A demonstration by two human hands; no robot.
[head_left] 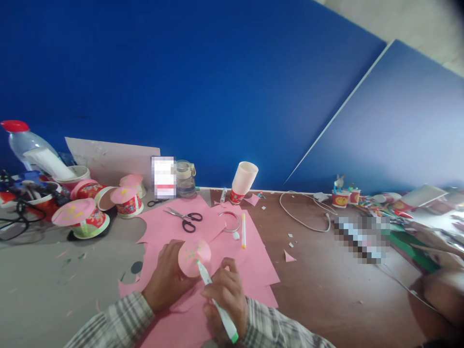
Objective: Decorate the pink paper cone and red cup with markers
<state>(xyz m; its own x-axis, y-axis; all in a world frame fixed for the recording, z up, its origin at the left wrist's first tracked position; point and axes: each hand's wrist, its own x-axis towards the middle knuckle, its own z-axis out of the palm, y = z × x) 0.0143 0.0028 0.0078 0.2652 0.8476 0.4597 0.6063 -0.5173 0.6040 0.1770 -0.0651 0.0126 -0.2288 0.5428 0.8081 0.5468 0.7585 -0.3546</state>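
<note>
A round pink paper disc (pixel 186 263) with green and yellow marks faces up near the front of the table. My left hand (pixel 169 275) is closed around its left side; whether a cup sits beneath the disc is hidden. In my right hand (pixel 230 292) is a white marker pen (pixel 224 316) with a green end, gripped between thumb and fingers. The pen's tip meets the lower middle of the disc. Large pink paper sheets (pixel 259 270) lie under both hands. Just beyond the disc are scissors (pixel 188 224) with black handles, lying spread on the paper.
A tape roll (pixel 237 222) and a yellow-ended white marker (pixel 243 232) lie on the sheets. Behind them leans a paper cup stack (pixel 244 181). Decorated cups with pink tops (pixel 126 200) crowd the left, near a bottle (pixel 31 145). Another person's arm (pixel 444 290) is at right.
</note>
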